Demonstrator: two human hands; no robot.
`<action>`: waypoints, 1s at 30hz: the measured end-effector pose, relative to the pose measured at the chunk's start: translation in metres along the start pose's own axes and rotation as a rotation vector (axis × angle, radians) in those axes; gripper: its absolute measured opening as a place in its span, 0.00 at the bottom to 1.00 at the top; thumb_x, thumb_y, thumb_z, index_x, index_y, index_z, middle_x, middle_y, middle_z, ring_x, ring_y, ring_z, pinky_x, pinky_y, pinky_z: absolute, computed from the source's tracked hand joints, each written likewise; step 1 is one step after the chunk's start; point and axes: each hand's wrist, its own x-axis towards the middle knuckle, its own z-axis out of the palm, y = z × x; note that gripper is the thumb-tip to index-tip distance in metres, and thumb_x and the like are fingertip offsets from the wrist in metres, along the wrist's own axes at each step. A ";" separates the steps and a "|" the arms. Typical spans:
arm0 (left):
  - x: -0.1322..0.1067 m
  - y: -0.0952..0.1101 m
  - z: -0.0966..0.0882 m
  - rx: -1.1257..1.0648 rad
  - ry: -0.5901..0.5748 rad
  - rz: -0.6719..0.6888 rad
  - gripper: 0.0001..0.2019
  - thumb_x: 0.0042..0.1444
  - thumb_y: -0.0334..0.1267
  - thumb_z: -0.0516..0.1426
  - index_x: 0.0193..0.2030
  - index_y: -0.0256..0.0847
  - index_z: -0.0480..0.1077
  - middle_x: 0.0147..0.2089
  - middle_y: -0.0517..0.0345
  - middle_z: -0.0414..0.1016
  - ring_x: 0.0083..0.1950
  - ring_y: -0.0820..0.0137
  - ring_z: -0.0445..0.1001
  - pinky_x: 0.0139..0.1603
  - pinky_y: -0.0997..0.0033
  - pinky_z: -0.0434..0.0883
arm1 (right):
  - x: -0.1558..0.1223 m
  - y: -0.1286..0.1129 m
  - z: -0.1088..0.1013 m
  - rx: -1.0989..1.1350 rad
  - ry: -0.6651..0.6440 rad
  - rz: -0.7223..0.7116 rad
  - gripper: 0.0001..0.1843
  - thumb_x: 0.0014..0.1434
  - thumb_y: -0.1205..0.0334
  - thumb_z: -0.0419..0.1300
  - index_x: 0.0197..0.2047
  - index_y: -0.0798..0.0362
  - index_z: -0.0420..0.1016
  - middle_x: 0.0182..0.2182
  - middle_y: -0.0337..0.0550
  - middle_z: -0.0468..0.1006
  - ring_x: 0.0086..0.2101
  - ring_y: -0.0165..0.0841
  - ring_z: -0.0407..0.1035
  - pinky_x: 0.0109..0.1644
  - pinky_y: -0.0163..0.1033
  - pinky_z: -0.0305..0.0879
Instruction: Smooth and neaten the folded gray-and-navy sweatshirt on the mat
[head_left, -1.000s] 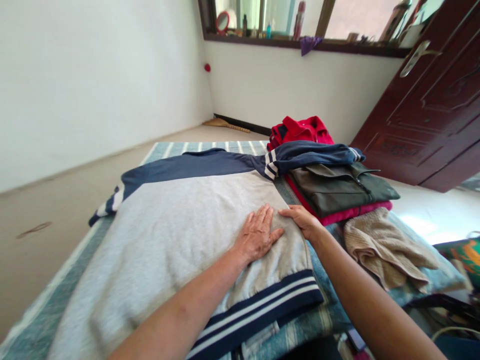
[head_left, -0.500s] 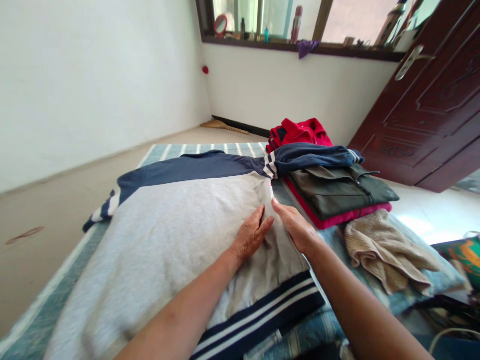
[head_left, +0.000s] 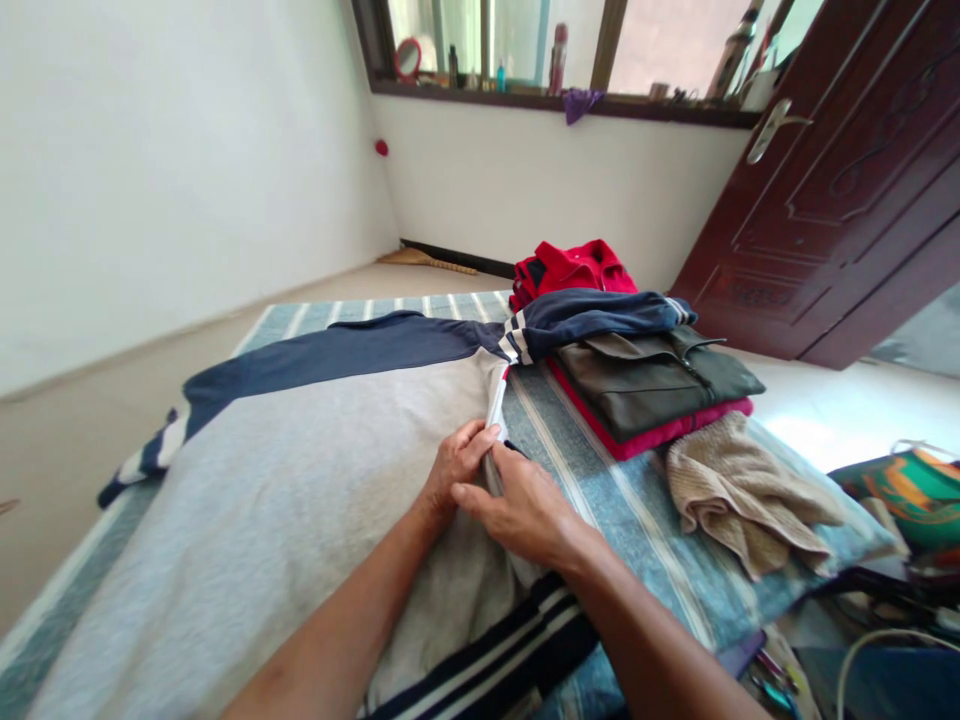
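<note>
Fingers (head_left: 472,447) pinch the grey sweatshirt (head_left: 300,510) near stacked folded clothes (head_left: 652,385).

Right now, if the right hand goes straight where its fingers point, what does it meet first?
The right hand meets first the raised fold of the grey sweatshirt, already at its fingers; the left hand lies just beyond, though depth is unclear.

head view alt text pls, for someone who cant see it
The left hand and right hand pinch the edge of a grey and navy sweatshirt lying on a striped mat. Beside it on the mat are a stack of clothes with a dark green jacket and a beige towel, with a dark red door behind.
</note>
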 end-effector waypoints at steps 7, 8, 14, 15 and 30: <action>-0.001 -0.004 -0.004 -0.182 -0.034 -0.151 0.11 0.45 0.45 0.58 0.29 0.40 0.74 0.23 0.65 0.69 0.25 0.72 0.64 0.26 0.75 0.61 | -0.036 0.004 -0.003 -0.019 0.018 -0.158 0.11 0.59 0.53 0.58 0.39 0.51 0.71 0.39 0.47 0.75 0.38 0.38 0.70 0.39 0.41 0.63; -0.001 -0.006 -0.003 -0.197 -0.023 -0.152 0.11 0.45 0.45 0.58 0.28 0.40 0.74 0.22 0.66 0.68 0.24 0.73 0.63 0.26 0.75 0.60 | -0.038 0.008 -0.004 0.012 0.041 -0.194 0.09 0.59 0.55 0.58 0.36 0.51 0.71 0.37 0.45 0.75 0.37 0.37 0.69 0.39 0.40 0.63; 0.001 -0.009 -0.002 -0.236 0.027 -0.129 0.10 0.45 0.45 0.58 0.26 0.40 0.74 0.25 0.65 0.71 0.29 0.71 0.66 0.31 0.76 0.62 | -0.022 0.047 -0.012 0.304 0.298 -0.186 0.09 0.60 0.62 0.55 0.38 0.50 0.77 0.37 0.42 0.79 0.39 0.35 0.72 0.45 0.38 0.65; 0.002 -0.009 -0.002 -0.247 0.030 -0.131 0.10 0.45 0.45 0.58 0.26 0.40 0.74 0.25 0.65 0.71 0.30 0.71 0.67 0.32 0.76 0.63 | -0.015 0.052 -0.013 0.354 0.305 -0.153 0.11 0.59 0.61 0.55 0.40 0.51 0.78 0.36 0.42 0.80 0.38 0.35 0.73 0.45 0.38 0.66; 0.005 -0.004 0.005 -0.413 0.069 -0.180 0.10 0.43 0.45 0.60 0.27 0.40 0.73 0.23 0.66 0.70 0.26 0.72 0.67 0.28 0.75 0.63 | 0.043 0.039 -0.020 0.036 0.075 0.005 0.16 0.59 0.61 0.56 0.50 0.53 0.71 0.23 0.36 0.72 0.26 0.32 0.65 0.31 0.35 0.55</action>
